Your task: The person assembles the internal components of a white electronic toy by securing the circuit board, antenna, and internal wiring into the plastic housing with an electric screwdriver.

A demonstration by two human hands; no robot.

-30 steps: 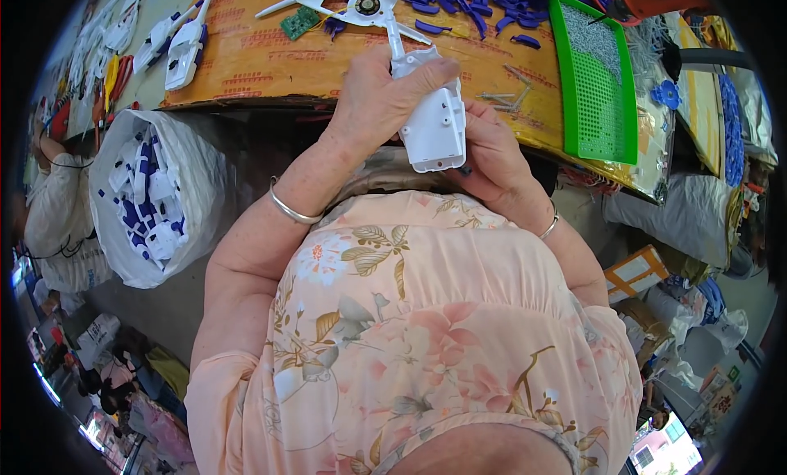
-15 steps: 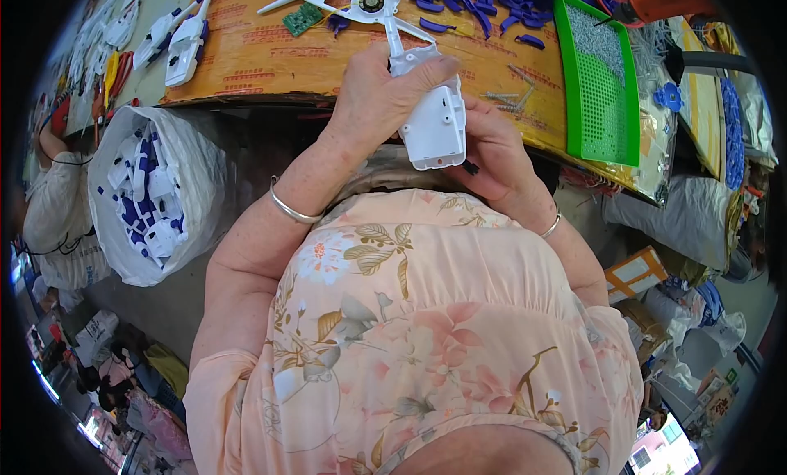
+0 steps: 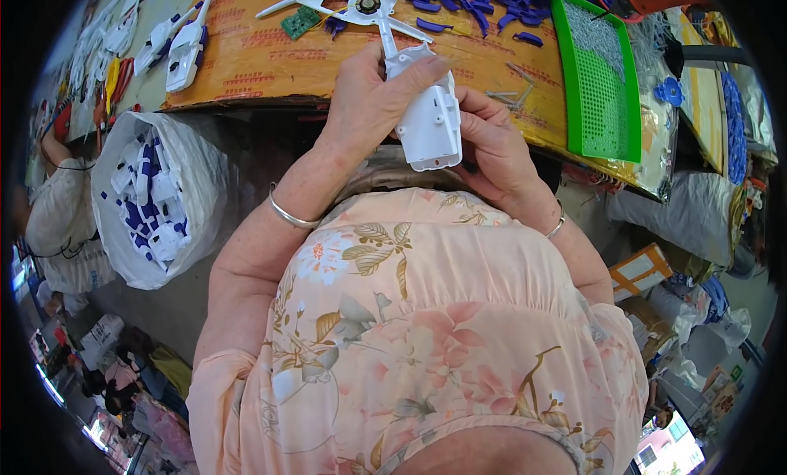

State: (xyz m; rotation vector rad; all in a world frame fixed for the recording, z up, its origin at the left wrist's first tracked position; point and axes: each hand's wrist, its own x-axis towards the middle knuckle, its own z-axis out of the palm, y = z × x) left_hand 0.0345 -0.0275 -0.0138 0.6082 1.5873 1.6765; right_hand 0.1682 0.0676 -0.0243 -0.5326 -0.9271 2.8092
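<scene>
Gripping a white housing (image 3: 432, 129), the left hand (image 3: 369, 91) hides part, right hand's (image 3: 500, 147) hold unclear.

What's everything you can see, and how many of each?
Casing: one, white, between hands
Round disc: one, dark, beyond hands
Circuit board: one, green, left of disc
Curved parts: many, purple-blue, far bench
Tray: one, green, bench's right side
Small pieces: many, silvery, in tray
Bench: one, orange-brown, in front
Sack: one, white, left below bench
Sack's parts: many, white-and-blue, inside it
Background clutter: uncountable, mixed, around edges
Bracelets: two, silver, on wrists
Left hand: one, bare, gripping casing
Right hand: one, bare, casing's right
</scene>
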